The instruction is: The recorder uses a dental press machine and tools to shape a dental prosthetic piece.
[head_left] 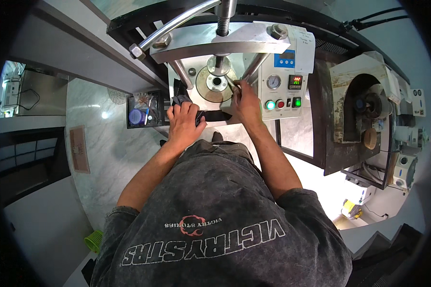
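Note:
In front of me stands a metal press with a thick top plate (220, 42) and a threaded screw (223, 26). Beneath the screw, a round flat disc (203, 86) with a small metal hub (217, 84) sits on the press bed. My left hand (183, 123) rests at the bed's front left edge, fingers curled over a crumpled black cloth (215, 115). To the right of the disc is my right hand (247, 104), its fingers pinched together by the disc's rim. A slim, pale piece shows near those fingertips; its kind is unclear.
A control box (285, 81) with a gauge, displays and lit buttons adjoins the press on the right. A long lever (177, 26) slants overhead. Left of the bed hangs a black tray (142, 109) with small items. Further right stands a dusty machine with an arched housing (342, 95).

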Tool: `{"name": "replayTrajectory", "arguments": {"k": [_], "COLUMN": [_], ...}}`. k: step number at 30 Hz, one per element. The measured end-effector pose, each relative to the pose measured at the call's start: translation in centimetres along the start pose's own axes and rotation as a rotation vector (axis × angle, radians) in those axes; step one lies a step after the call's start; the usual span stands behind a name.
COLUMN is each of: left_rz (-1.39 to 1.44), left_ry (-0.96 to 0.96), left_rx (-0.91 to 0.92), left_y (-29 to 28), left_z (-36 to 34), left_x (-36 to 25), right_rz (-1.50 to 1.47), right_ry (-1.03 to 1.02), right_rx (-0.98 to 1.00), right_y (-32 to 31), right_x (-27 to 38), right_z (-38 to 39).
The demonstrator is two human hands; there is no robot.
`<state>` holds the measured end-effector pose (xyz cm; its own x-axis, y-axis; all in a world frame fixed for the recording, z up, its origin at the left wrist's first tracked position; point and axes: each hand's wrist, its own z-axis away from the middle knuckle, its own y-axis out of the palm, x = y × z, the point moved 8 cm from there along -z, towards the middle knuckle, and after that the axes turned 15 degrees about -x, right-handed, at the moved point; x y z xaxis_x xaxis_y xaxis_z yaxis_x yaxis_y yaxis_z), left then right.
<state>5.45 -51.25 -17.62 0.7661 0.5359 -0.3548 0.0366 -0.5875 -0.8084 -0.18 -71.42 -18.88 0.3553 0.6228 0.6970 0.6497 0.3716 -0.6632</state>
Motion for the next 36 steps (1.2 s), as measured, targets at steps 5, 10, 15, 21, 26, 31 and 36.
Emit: {"name": "replayTrajectory", "arguments": {"k": [5,10,15,21,26,31,36], "left_rz": [0.000,0.005,0.001,0.008,-0.003,0.003,-0.003], "left_ry": [0.011,0.003,0.015,0.012,0.021,0.000,0.004], "left_rx": [-0.006,0.006,-0.003,0.000,-0.008,0.007,0.005], "left_y": [-0.2,-0.1,-0.1,-0.1,-0.1,0.0,0.1], "left_z": [0.1,0.2,0.1,0.1,0.1,0.0,0.0], "left_x": [0.0,0.1,-0.1,0.1,-0.1,-0.2,0.1], "right_rz": [0.034,0.046,-0.029,0.008,-0.044,0.011,-0.012], "right_ry": [0.052,0.063,0.005,0.073,-0.052,0.116,0.088], "right_rx": [-0.027,-0.010,-0.028,-0.010,-0.062,0.049,-0.028], "right_y": [-0.3,-0.3,-0.1,0.4,-0.2,0.1,-0.4], "right_x": [-0.4,0.0,0.3,0.2,1.1,0.3,0.9], "right_z": [-0.3,-0.2,0.5,0.3,-0.1,-0.4,0.6]}}
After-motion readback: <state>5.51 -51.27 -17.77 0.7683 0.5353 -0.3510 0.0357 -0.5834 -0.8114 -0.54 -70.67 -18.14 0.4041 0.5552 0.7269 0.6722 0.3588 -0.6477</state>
